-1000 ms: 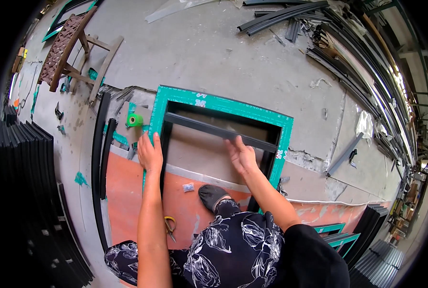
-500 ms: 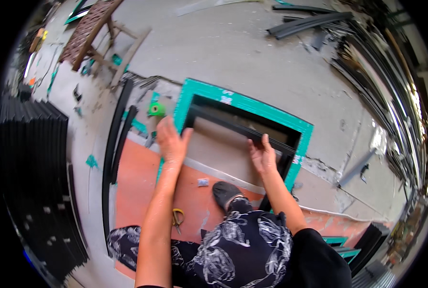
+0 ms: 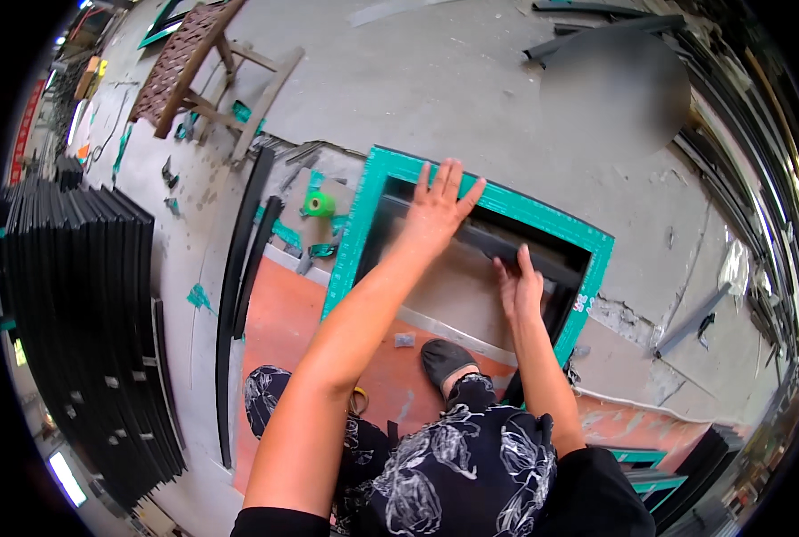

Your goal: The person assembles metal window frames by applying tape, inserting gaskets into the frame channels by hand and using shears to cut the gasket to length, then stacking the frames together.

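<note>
A rectangular frame [image 3: 361, 217] with green film on its face lies tilted in front of me. Inside it runs a dark bar [image 3: 551, 266], set off from the far side. My left hand [image 3: 437, 211] reaches across, fingers stretched and spread over the frame's far side. My right hand [image 3: 523, 288] is at the dark bar, thumb and fingers apart; its fingertips appear to touch the bar. Left of the frame stands a green roll of tape [image 3: 320, 205]. Yellow-handled scissors [image 3: 358, 400] are mostly hidden by my left forearm.
A tall stack of black profiles [image 3: 77, 331] stands at the left. Two long black strips [image 3: 238, 286] lie beside the orange sheet [image 3: 278, 331]. A woven-seat stool [image 3: 189, 63] is at the far left; more profiles [image 3: 748, 143] pile up at the right. A small packet [image 3: 405, 340] lies near my foot.
My left hand has moved from the frame's left side up and right onto its far side. My right hand has stayed by the dark bar. The view has shifted slightly.
</note>
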Demonstrator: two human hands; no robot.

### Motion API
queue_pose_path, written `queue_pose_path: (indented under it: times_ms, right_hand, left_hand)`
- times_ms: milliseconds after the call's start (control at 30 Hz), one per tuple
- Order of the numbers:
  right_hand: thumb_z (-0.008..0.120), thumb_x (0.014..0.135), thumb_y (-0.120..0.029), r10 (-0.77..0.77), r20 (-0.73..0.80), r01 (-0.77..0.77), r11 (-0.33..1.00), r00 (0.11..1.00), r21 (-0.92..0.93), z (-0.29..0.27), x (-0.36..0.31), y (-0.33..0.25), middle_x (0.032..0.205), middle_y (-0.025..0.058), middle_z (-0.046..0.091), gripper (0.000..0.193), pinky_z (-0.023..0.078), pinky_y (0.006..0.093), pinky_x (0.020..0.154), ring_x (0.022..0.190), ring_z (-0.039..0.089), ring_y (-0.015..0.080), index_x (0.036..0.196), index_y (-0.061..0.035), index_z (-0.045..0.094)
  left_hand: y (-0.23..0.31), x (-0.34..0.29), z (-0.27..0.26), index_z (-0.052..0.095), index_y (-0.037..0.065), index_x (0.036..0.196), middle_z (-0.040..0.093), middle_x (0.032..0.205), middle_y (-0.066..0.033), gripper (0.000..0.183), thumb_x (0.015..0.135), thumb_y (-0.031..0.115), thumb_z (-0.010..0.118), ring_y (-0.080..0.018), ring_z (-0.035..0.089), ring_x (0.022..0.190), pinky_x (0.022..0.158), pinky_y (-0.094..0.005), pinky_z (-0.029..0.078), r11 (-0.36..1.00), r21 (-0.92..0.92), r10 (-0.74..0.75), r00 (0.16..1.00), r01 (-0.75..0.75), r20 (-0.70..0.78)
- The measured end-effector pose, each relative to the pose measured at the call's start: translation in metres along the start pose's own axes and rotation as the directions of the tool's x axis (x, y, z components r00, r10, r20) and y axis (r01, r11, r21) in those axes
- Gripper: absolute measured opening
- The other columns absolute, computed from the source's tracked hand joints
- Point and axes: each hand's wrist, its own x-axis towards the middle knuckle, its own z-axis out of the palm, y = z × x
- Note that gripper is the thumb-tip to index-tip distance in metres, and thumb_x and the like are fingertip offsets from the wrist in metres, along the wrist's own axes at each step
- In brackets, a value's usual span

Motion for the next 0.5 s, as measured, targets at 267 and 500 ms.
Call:
queue_pose_path:
  times_ms: [267, 500]
  right_hand:
    - [0.068, 0.091, -0.03, -0.091, 0.045, 0.088, 0.994, 0.995, 0.068, 0.02, 0.032, -0.008, 0.093, 0.0099, 0.067, 0.032, 0.059, 0.0323, 0.068, 0.079, 0.066, 0.022, 0.099, 0.0, 0.06]
    - [0.069, 0.09, -0.031, -0.06, 0.062, 0.057, 0.998, 0.996, 0.04, 0.011, 0.016, -0.005, 0.094, 0.0108, 0.067, 0.033, 0.057, 0.0328, 0.072, 0.083, 0.066, 0.0227, 0.098, 0.0001, 0.061]
  left_hand:
    - [-0.019, 0.009, -0.01, 0.042, 0.021, 0.143, 0.045, 0.134, -0.0085, 0.075, 0.073, -0.005, 0.055, -0.0265, 0.04, 0.131, 0.114, -0.048, 0.025, 0.976, -0.218, -0.01, 0.991, -0.019, -0.132]
    - [-0.012, 0.001, -0.003, 0.036, 0.019, 0.146, 0.037, 0.146, -0.0089, 0.075, 0.077, -0.003, 0.056, -0.0272, 0.031, 0.139, 0.116, -0.0479, 0.023, 0.986, -0.166, -0.036, 0.989, 0.011, -0.145]
